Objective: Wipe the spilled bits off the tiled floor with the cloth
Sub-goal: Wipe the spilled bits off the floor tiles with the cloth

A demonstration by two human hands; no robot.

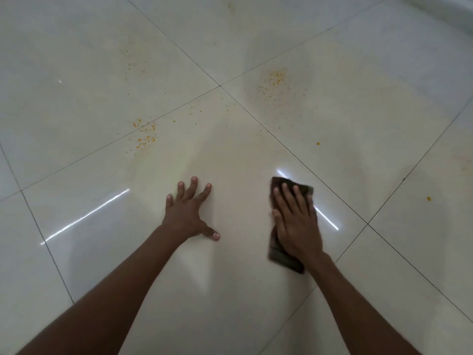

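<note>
A dark brown cloth (281, 257) lies flat on the glossy white tiled floor (238, 155). My right hand (297, 221) presses on it with straight fingers and covers its middle. My left hand (188, 212) rests flat on the tile to the left, fingers spread, holding nothing. Orange spilled bits lie ahead of both hands: one patch (144, 135) at the left on a grout line, a denser patch (275, 79) at the upper right, and faint specks (133, 62) further back left. Single bits sit at the right (318, 143) and far right (429, 198).
Dark grout lines cross the floor diagonally and meet at a corner (220, 85). A pale raised edge (450, 14) shows at the top right corner. Bright light streaks reflect off the tiles near both hands.
</note>
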